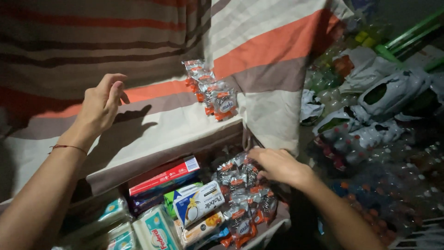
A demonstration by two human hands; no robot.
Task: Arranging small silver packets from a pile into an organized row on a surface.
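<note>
My left hand (102,104) is raised over a striped cloth (152,111), fingers loosely apart, holding nothing. My right hand (277,164) reaches down into a pile of small clear sachets with orange ends (245,194) and rests on them with curled fingers; whether it grips one I cannot tell. A strip of the same sachets (212,90) lies on the cloth at the fold, apart from both hands.
Below the cloth's edge lie a red box (164,176), a white and blue soap packet (201,201) and pale wrapped bars (155,231). At the right are several plastic bottles in torn bags (370,115) and green poles (407,34).
</note>
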